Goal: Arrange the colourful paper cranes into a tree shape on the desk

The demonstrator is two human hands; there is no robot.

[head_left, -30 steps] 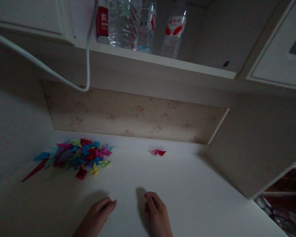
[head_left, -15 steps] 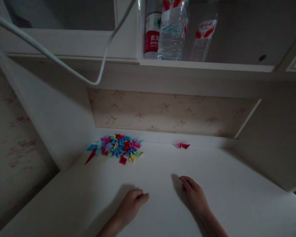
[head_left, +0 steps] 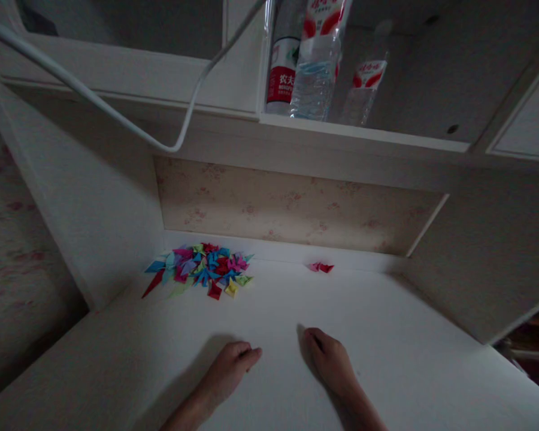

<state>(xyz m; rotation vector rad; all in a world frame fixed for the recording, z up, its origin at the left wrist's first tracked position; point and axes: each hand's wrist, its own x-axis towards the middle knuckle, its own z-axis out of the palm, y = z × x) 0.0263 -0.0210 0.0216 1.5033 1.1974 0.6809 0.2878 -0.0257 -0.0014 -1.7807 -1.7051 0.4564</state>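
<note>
My left hand rests on the white desk with its fingers curled in loosely, and nothing shows in it. My right hand lies a short way to its right, knuckles up and fingers bent under, with nothing visible in its grip. Beyond the left hand, near the back left corner, lies a pile of several small folded paper pieces in blue, pink, red, green and yellow. A pink and a red folded piece sit together at the back edge, beyond the right hand. Both hands are well short of the papers.
A shelf above the desk carries three plastic water bottles. A white cable droops across the upper left. Side panels close the desk on the left and on the right. The light is dim.
The view has swung left and then tilted a little, so the paper pile shifted right in frame. Both hands stay on the desk, and the right fingers have curled further under.
</note>
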